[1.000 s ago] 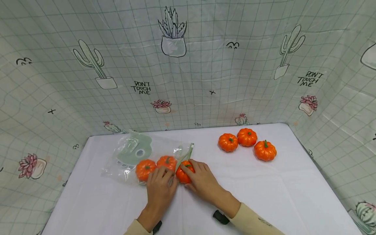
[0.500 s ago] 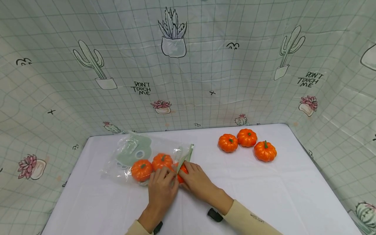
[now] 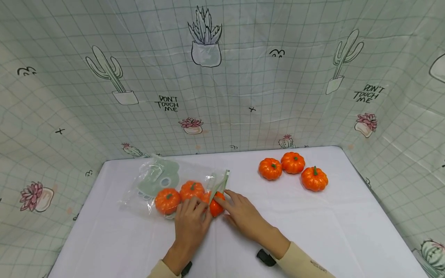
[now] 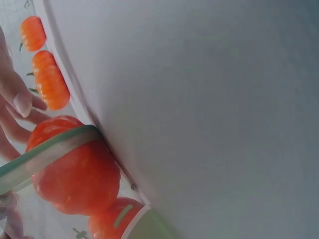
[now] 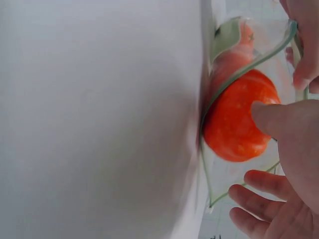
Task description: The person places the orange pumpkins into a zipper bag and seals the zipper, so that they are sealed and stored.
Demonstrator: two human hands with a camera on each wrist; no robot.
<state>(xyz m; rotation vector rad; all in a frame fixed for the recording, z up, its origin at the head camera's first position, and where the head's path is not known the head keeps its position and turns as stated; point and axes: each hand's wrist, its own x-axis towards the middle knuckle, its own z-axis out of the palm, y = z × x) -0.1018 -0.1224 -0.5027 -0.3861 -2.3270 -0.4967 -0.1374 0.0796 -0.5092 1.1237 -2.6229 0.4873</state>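
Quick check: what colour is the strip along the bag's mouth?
The strip is green, darker along its edge; the left wrist view shows it best.

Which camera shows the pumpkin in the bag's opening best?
The right wrist view: the pumpkin looks big, much of it bare, though the right thumb covers a bit. The left wrist view shows it big too, but mostly through the bag. The head view shows it small, partly hidden.

The bag point(image 3: 182, 172) lies on the tabletop point(image 3: 320, 231), two pumpkins point(image 3: 168, 200) inside it, a third pumpkin point(image 3: 216, 208) partly inside the mouth point(image 3: 222, 181) at its right end. The left grip point(image 3: 192, 220) is at the bag's near side, the right grip point(image 3: 245, 218) just right of its mouth. Well right of the bag stand three other pumpkins point(image 3: 292, 163).
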